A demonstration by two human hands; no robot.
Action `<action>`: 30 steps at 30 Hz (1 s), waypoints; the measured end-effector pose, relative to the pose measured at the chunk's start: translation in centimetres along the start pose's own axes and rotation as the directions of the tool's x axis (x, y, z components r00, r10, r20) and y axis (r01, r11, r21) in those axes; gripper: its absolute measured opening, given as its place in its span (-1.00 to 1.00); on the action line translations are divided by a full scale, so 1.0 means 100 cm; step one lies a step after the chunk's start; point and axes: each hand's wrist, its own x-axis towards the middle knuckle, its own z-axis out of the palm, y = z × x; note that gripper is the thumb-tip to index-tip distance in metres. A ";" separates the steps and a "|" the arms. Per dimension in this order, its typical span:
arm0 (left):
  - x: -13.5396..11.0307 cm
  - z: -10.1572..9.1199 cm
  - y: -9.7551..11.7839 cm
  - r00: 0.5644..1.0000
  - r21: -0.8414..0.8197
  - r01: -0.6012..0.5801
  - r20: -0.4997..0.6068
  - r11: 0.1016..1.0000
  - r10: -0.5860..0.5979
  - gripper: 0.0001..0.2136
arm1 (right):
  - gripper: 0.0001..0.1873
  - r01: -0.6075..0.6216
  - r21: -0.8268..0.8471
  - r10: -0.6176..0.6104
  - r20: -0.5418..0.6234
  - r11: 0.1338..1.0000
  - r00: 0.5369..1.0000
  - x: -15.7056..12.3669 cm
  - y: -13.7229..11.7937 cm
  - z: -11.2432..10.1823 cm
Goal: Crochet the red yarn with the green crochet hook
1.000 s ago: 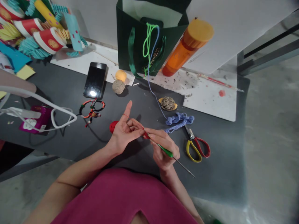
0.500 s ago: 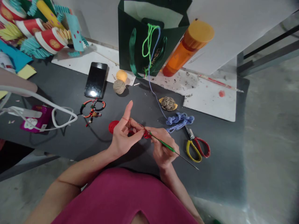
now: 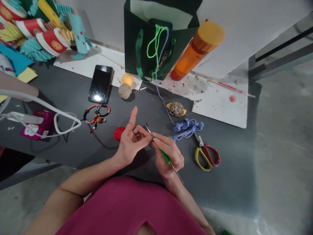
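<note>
Right of scissors (image 3: pixel 200 142): open tabletop (image 3: pixel 236 156), passable. Left: right hand (image 3: pixel 175 152) blocks. Upper left: blue yarn (image 3: pixel 188 126). Farther beyond: orange bottle (image 3: pixel 187 60).

From my end I can read no words for certain; the gold lettering (image 3: pixel 165 58) on the dark green paper gift bag (image 3: pixel 131 49) stays unclear.

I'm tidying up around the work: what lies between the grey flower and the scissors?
A bunched piece of blue yarn lies between the grey flower and the scissors, in the head view.
</note>
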 end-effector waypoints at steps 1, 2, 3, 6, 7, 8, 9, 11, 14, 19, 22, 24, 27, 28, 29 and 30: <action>0.001 -0.001 0.000 0.998 -0.049 0.058 0.022 0.997 -0.057 0.12 | -0.64 -0.052 0.044 0.053 -0.018 0.998 0.998 -0.001 -0.001 0.002; 0.001 -0.002 0.000 0.992 -0.100 0.124 0.048 0.987 -0.119 0.13 | -0.69 -0.114 0.109 0.119 -0.039 0.988 0.992 -0.001 -0.002 0.004; 0.002 -0.003 0.001 0.982 -0.145 0.180 0.075 0.973 -0.171 0.14 | -0.75 -0.181 0.179 0.193 -0.056 0.967 0.980 -0.001 -0.003 0.005; 0.004 -0.005 0.002 0.965 -0.218 0.255 0.123 0.942 -0.233 0.13 | -0.89 -0.330 0.317 0.371 -0.080 0.889 0.925 -0.001 -0.007 0.007; 0.004 -0.005 0.002 0.965 -0.225 0.254 0.125 0.941 -0.230 0.13 | -0.91 -0.363 0.321 0.409 -0.086 0.875 0.908 0.000 -0.008 0.007; 0.004 -0.006 0.002 0.966 -0.224 0.251 0.125 0.942 -0.228 0.14 | -0.91 -0.390 0.312 0.437 -0.096 0.866 0.894 0.000 -0.010 0.006; 0.005 -0.006 0.002 0.966 -0.221 0.249 0.124 0.943 -0.226 0.15 | -0.92 -0.411 0.297 0.457 -0.108 0.862 0.883 0.000 -0.011 0.005; 0.005 -0.005 0.002 0.968 -0.217 0.243 0.123 0.945 -0.220 0.19 | -0.92 -0.430 0.275 0.477 -0.132 0.860 0.869 0.000 -0.013 0.004; 0.004 -0.005 0.000 0.972 -0.210 0.226 0.118 0.951 -0.205 0.24 | -0.93 -0.419 0.228 0.455 -0.140 0.879 0.879 -0.001 -0.014 0.002; 0.004 -0.006 -0.001 0.977 -0.166 0.200 0.111 0.966 -0.183 0.20 | -0.94 -0.399 0.114 0.414 -0.177 0.910 0.893 -0.001 -0.013 0.001; 0.004 -0.007 -0.001 0.978 -0.149 0.194 0.106 0.970 -0.180 0.18 | -0.92 -0.407 0.147 0.427 -0.162 0.902 0.889 0.002 -0.016 0.002; 0.004 -0.007 0.000 0.978 -0.142 0.194 0.100 0.971 -0.181 0.17 | -0.91 -0.425 0.167 0.449 -0.151 0.890 0.881 0.005 -0.019 0.002; 0.004 -0.007 0.000 0.976 -0.127 0.201 0.109 0.971 -0.188 0.15 | -0.91 -0.474 0.197 0.504 -0.145 0.858 0.851 0.008 -0.022 0.001; 0.004 -0.008 0.000 0.976 -0.121 0.200 0.115 0.972 -0.186 0.14 | -0.91 -0.485 0.209 0.517 -0.143 0.849 0.844 0.009 -0.022 0.001; 0.004 -0.008 0.000 0.976 -0.114 0.195 0.120 0.974 -0.181 0.13 | -0.92 -0.483 0.216 0.516 -0.141 0.849 0.845 0.009 -0.022 0.000; 0.005 -0.008 -0.001 0.978 -0.102 0.184 0.120 0.978 -0.172 0.13 | -0.93 -0.466 0.212 0.499 -0.144 0.859 0.855 0.008 -0.021 0.000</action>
